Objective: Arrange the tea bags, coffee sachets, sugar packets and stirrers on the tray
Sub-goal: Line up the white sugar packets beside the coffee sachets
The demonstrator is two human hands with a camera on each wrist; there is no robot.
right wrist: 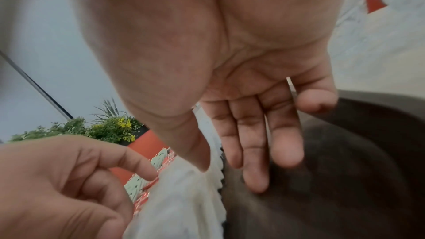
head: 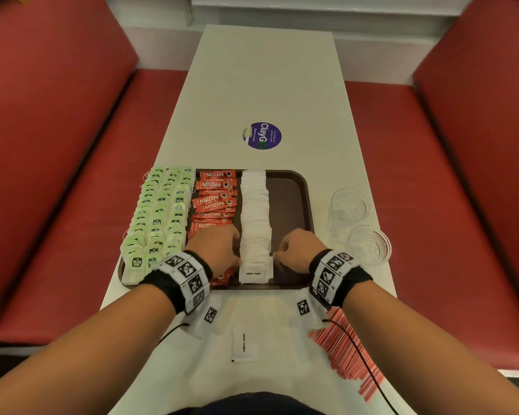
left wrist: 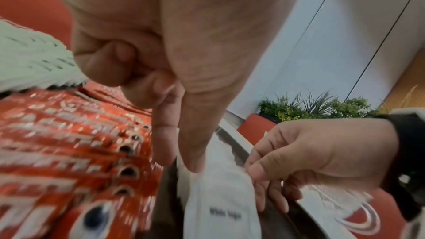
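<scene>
A brown tray (head: 294,199) holds green tea bags (head: 159,214) on the left, red coffee sachets (head: 215,202) beside them and a long row of white sugar packets (head: 255,217) in the middle. Both hands flank the near end of that row. My left hand (head: 235,259) touches its left side with straight thumb and index finger (left wrist: 163,148). My right hand (head: 279,259) rests its thumb on the row's right edge, fingers (right wrist: 255,161) straight over bare tray (right wrist: 345,170). One loose sugar packet (head: 244,344) and a heap of red stirrers (head: 345,345) lie on the table near me.
Two clear glass cups (head: 349,205) (head: 369,245) stand on the white table right of the tray. A round purple sticker (head: 262,135) marks the table beyond it. Red bench seats (head: 72,175) run along both sides. The tray's right part is bare.
</scene>
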